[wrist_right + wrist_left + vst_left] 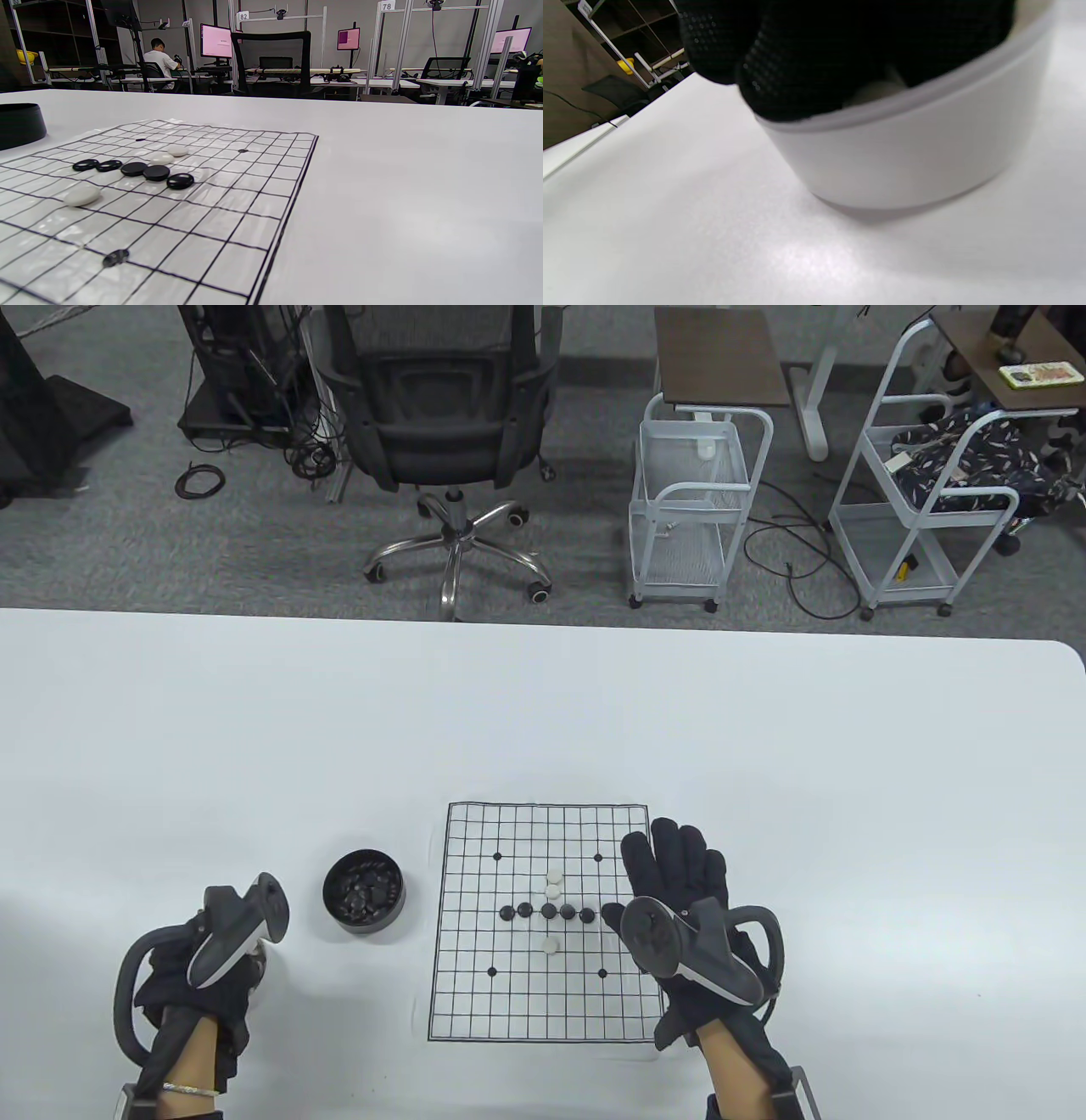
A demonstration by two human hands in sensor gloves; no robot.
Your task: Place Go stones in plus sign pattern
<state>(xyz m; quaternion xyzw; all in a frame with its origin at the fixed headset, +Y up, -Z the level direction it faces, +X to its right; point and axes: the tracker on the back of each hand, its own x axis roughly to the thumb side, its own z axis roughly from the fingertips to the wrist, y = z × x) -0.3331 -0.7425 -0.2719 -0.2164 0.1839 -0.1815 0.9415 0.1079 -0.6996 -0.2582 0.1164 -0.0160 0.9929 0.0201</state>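
A paper Go board lies on the white table. On it a row of several black stones runs left to right. Two white stones sit above the row's middle and one white stone sits below it. The same stones show in the right wrist view. My right hand lies flat with fingers stretched on the board's right edge, holding nothing. My left hand is over a white bowl; its fingers reach inside among white stones. Whether they hold one is hidden.
A black bowl of black stones stands left of the board, between it and my left hand; it also shows in the right wrist view. An office chair and wire carts stand beyond the table's far edge.
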